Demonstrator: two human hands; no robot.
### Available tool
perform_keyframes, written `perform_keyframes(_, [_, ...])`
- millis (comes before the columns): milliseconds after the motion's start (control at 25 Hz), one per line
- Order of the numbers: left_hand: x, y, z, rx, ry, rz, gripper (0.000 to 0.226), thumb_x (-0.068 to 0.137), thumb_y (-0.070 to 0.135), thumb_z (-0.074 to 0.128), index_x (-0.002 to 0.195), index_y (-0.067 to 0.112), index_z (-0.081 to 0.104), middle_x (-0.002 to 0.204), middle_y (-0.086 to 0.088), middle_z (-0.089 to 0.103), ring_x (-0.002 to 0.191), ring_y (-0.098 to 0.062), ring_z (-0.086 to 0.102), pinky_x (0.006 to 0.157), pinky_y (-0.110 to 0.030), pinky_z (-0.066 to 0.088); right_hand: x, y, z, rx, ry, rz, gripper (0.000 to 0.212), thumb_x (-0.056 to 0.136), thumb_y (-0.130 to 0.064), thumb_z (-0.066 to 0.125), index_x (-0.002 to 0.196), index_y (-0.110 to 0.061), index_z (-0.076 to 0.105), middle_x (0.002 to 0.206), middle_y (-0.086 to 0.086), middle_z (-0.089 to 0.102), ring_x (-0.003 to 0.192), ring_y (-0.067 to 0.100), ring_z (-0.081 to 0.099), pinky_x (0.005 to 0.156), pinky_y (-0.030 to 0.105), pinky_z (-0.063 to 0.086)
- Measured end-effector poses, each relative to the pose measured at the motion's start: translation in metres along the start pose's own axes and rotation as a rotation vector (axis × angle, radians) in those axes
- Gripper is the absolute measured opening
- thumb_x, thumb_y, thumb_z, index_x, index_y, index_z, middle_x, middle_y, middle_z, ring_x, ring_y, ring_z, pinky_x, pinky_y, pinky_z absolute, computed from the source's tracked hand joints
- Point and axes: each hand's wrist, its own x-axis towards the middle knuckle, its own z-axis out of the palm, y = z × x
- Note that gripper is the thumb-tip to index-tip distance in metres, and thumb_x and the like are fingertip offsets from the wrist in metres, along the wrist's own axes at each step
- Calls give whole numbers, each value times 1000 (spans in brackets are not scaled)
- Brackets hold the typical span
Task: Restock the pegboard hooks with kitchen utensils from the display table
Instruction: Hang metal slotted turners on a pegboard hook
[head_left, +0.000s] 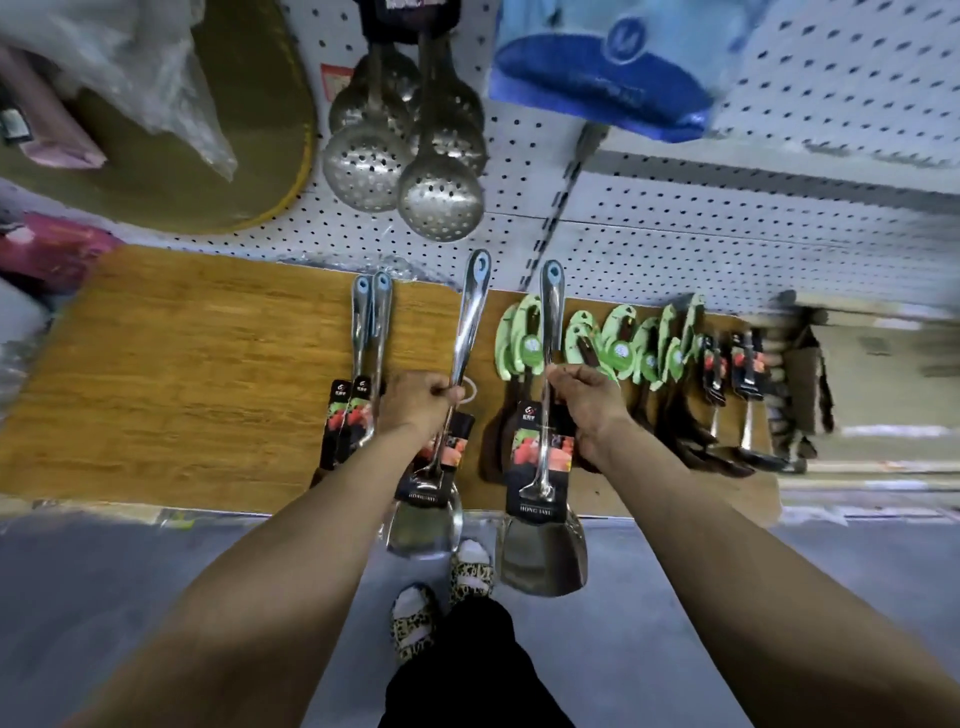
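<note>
My left hand (418, 402) grips the shiny handle of a steel spatula (470, 312), whose blue-tipped end points up toward the pegboard (649, 244) and whose blade hangs below the table edge. My right hand (589, 402) holds a second steel spatula (550, 306) the same way, its card label just under my fingers. Two more steel spatulas (369, 332) with blue tips lie on the wooden display table (182, 374) to the left of my left hand. Perforated steel skimmers (410, 150) hang from hooks on the pegboard above.
Green-handled utensils (618, 343) and dark spatulas lie in a row at the table's right. A blue packet (602, 67) hangs at the upper right. A round brown board (218, 130) with plastic wrap leans at the upper left. My feet stand on grey floor (156, 597).
</note>
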Motion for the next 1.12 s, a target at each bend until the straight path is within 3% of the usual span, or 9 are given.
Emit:
perform_keyframes(200, [-58, 36, 17, -55, -45, 133, 23, 90, 34, 66, 99, 15, 75, 113, 2, 70, 103, -18, 63, 85, -23, 42, -45, -5, -66, 60, 49, -48, 20, 88, -26, 74, 73, -18, 64, 74, 6, 66, 78, 28, 62, 90, 55, 54])
perform_keyframes(360, [-107, 75, 39, -97, -83, 211, 22, 90, 32, 66, 100, 15, 75, 103, 5, 71, 86, -11, 59, 75, -21, 38, -78, -10, -132, 88, 82, -146, 24, 79, -39, 79, 67, -22, 70, 79, 8, 71, 87, 37, 67, 92, 62, 52])
perform_keyframes(440, [-131, 100, 56, -109, -97, 265, 22, 89, 33, 67, 99, 15, 75, 102, 3, 71, 88, -14, 61, 75, -21, 38, -100, -17, -172, 122, 91, -206, 21, 82, -38, 77, 74, -19, 71, 79, 9, 71, 84, 34, 67, 91, 62, 53])
perform_keyframes(520, [-158, 129, 79, -124, -90, 321, 21, 88, 33, 68, 98, 16, 75, 107, 1, 71, 94, -14, 61, 80, -20, 38, -126, -24, -214, 181, 114, -270, 22, 87, -32, 74, 85, -10, 70, 80, 9, 70, 79, 29, 66, 86, 53, 57])
perform_keyframes(640, [-213, 178, 127, -116, -66, 424, 17, 88, 36, 67, 96, 23, 74, 117, 3, 69, 104, -14, 61, 92, -23, 39, -161, -26, -295, 262, 142, -372, 20, 93, -23, 68, 78, -11, 64, 63, 3, 67, 55, 20, 63, 56, 32, 58])
perform_keyframes(800, [-303, 254, 200, -150, -75, 556, 22, 92, 29, 63, 104, 13, 72, 114, 3, 66, 100, -10, 55, 82, -19, 32, -203, -24, -424, 299, 151, -478, 23, 98, -19, 61, 76, -15, 59, 44, -7, 55, 37, 8, 53, 38, 18, 45])
perform_keyframes(920, [-347, 299, 245, -188, -45, 619, 22, 92, 30, 62, 104, 14, 72, 109, 12, 60, 96, -9, 53, 80, -20, 33, -219, -27, -500, 289, 203, -563, 15, 97, -16, 62, 82, -15, 62, 53, -5, 59, 45, 9, 53, 43, 19, 46])
perform_keyframes(1040, [-378, 339, 285, -189, -22, 654, 21, 90, 32, 64, 98, 15, 73, 100, 2, 71, 85, -14, 60, 73, -23, 40, -225, -33, -569, 262, 301, -617, 9, 95, -15, 65, 86, -13, 66, 70, 3, 61, 63, 17, 54, 62, 29, 48])
perform_keyframes(1120, [-393, 366, 307, -180, -31, 709, 17, 90, 33, 65, 90, 17, 73, 93, 0, 73, 84, -18, 64, 74, -26, 44, -223, -41, -607, 268, 338, -641, 8, 94, -16, 66, 87, -12, 67, 74, 3, 60, 67, 16, 52, 65, 28, 47])
